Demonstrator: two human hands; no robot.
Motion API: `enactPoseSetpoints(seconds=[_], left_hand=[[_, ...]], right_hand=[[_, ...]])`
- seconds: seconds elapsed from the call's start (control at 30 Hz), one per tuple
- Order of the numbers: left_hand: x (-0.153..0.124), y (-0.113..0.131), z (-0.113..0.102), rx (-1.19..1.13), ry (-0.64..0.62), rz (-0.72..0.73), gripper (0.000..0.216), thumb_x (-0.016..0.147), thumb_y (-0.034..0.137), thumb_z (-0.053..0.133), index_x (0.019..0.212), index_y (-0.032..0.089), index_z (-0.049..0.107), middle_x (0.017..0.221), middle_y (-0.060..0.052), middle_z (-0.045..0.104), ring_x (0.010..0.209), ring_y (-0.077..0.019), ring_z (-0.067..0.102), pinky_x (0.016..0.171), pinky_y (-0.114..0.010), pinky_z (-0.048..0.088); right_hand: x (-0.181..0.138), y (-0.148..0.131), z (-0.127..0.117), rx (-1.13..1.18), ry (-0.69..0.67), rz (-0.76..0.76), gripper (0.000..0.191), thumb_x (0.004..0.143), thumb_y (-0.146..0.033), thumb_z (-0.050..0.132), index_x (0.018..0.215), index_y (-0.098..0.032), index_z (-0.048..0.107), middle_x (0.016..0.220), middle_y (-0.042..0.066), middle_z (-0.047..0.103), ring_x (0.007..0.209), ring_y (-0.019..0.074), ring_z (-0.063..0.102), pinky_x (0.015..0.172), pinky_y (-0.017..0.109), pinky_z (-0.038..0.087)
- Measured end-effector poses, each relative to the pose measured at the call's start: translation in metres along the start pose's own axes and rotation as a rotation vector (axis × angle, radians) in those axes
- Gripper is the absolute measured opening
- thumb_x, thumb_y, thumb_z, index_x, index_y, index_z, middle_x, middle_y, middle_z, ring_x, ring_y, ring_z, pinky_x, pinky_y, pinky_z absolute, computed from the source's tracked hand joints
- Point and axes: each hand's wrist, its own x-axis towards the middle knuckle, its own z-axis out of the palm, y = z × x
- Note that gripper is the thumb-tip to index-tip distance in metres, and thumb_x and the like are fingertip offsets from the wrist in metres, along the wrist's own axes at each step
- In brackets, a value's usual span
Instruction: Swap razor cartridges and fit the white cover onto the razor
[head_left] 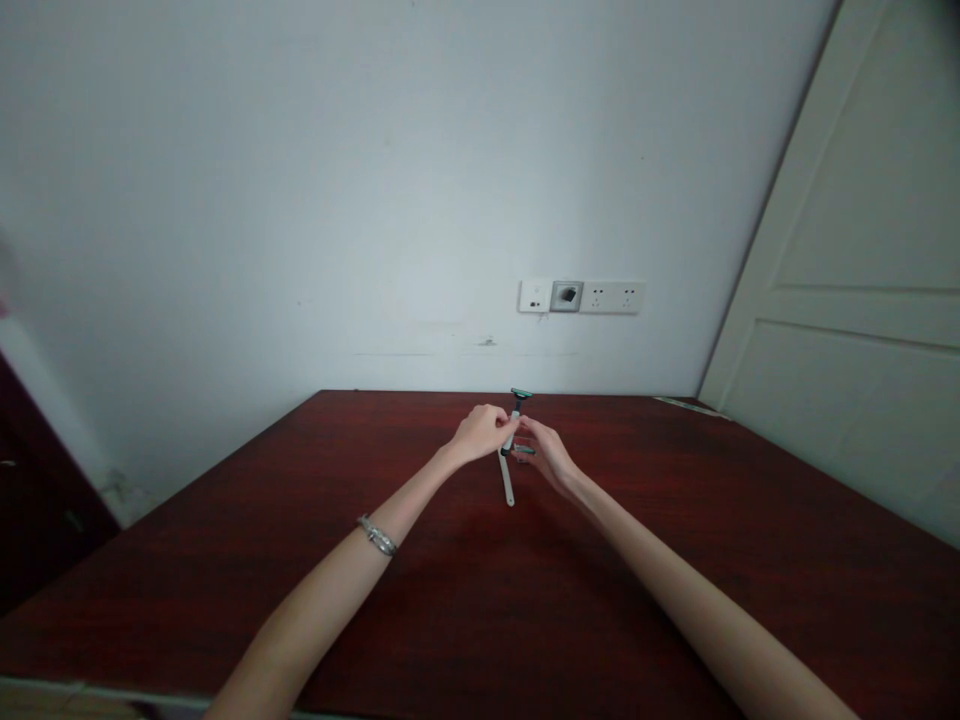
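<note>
A razor (pixel 514 428) with a white and black handle and a green-edged head stands tilted above the table, head up. The fingers of my left hand (pixel 484 432) are closed on its handle from the left. From the right, my right hand (pixel 546 450) curves in, its fingertips at the same handle. Below these fingers shows a small grey-green piece (pixel 525 450); I cannot make out its kind or whether it is held. Just under the hands a slim whitish strip (pixel 507 480) with a rounded end lies on the table, its far end hidden.
The dark red wooden table (pixel 390 620) reaches to a white wall at the back. Sockets and switch plates (pixel 581 296) are set in the wall. A thin pale strip (pixel 690 407) lies at the back right edge, beside a pale panelled door (pixel 855 320).
</note>
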Motion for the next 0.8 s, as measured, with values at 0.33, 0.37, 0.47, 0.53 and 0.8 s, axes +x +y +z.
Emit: enactPoseSetpoints(seconds=[0.33,0.37,0.47,0.53,0.8], left_hand=[[-0.003,-0.004,0.0,-0.105,-0.262,0.067,0.042,0.081,0.042,0.041,0.062,0.011,0.064,0.056,-0.005,0.06,0.05,-0.0114,0.052,0.049,-0.021,0.034],[-0.003,-0.006,-0.003,-0.129,-0.308,0.045,0.043,0.08,0.043,0.042,0.062,0.011,0.064,0.055,-0.005,0.06,0.048,-0.0109,0.052,0.048,-0.021,0.035],[-0.002,-0.014,-0.013,-0.207,-0.32,-0.039,0.043,0.079,0.046,0.044,0.067,0.01,0.065,0.063,-0.007,0.064,0.05,-0.0112,0.054,0.046,-0.02,0.036],[0.002,-0.02,-0.019,-0.261,-0.268,-0.092,0.042,0.079,0.045,0.045,0.072,0.01,0.066,0.07,-0.009,0.066,0.055,-0.0126,0.056,0.046,-0.02,0.037],[0.024,-0.035,-0.018,-0.646,-0.104,-0.326,0.034,0.08,0.041,0.049,0.079,0.011,0.065,0.09,-0.012,0.067,0.079,-0.0181,0.061,0.062,-0.026,0.047]], right_hand=[[-0.003,-0.003,0.003,-0.039,-0.032,-0.089,0.033,0.067,-0.044,0.065,0.081,-0.015,0.064,0.08,0.006,0.066,0.071,0.0159,0.06,0.06,0.025,0.045],[-0.002,-0.002,0.002,-0.067,-0.014,-0.093,0.033,0.066,-0.046,0.065,0.079,-0.015,0.063,0.077,0.005,0.066,0.068,0.0153,0.059,0.059,0.025,0.045],[0.002,-0.001,-0.002,-0.159,0.053,-0.152,0.035,0.065,-0.049,0.066,0.074,-0.015,0.06,0.071,0.003,0.064,0.064,0.0142,0.058,0.056,0.024,0.044],[0.004,-0.002,-0.002,-0.196,0.09,-0.197,0.036,0.064,-0.05,0.067,0.074,-0.016,0.059,0.071,0.003,0.064,0.064,0.0141,0.059,0.055,0.024,0.045],[-0.005,-0.002,0.011,-0.096,-0.007,-0.177,0.038,0.065,-0.05,0.067,0.078,-0.019,0.049,0.064,-0.001,0.063,0.051,0.0131,0.061,0.046,0.023,0.046]])
